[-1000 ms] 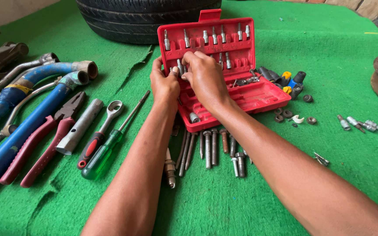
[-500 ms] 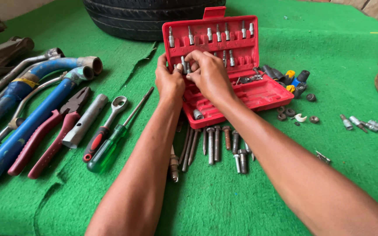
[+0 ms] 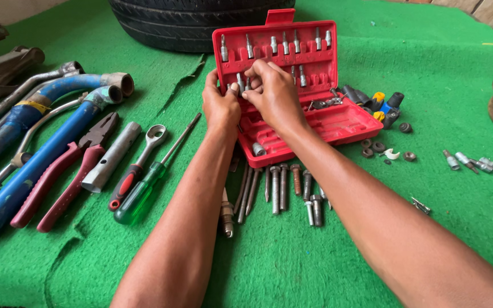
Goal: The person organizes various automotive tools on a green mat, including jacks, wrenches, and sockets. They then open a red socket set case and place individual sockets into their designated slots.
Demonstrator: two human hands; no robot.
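Note:
An open red bit case (image 3: 338,122) lies on the green mat (image 3: 292,256), its lid propped up with small silver bits (image 3: 281,43) clipped in rows. My left hand (image 3: 219,105) holds the lid's left edge. My right hand (image 3: 275,94) pinches a small silver bit (image 3: 248,83) at the lid's lower row. Both hands touch each other over the case. A single silver socket (image 3: 257,149) rests in the tray's front left corner.
A row of bolts (image 3: 283,191) lies in front of the case. Left are a green-handled screwdriver (image 3: 144,188), ratchet (image 3: 135,168), red pliers (image 3: 67,177) and blue pipes (image 3: 35,154). A tyre (image 3: 189,23) sits behind. Nuts and sockets (image 3: 480,165) scatter right.
My right fingers have shifted slightly up along the lid's lower row. The camera view settled a little compared with one second ago. The left hand stayed put.

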